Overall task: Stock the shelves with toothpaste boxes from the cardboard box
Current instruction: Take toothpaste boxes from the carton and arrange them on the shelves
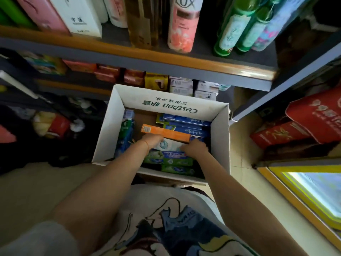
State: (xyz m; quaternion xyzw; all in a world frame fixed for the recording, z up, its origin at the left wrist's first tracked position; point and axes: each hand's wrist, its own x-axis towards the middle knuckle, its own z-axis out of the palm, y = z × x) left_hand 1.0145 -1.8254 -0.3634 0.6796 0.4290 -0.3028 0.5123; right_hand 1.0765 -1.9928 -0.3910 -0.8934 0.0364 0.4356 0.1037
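Picking stock: left hand (152,140) and right hand (194,148), both inside the white cardboard box (220,133) on the floor, gripping the long orange toothpaste carton (167,133); next, lifting it shelfward.

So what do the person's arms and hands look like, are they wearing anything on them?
Both forearms are bare, with no gloves on the left hand or the right hand. A thin red string bracelet circles the left wrist. A pale short sleeve shows at the upper left arm. The person wears a white T-shirt with a blue and yellow cartoon print.
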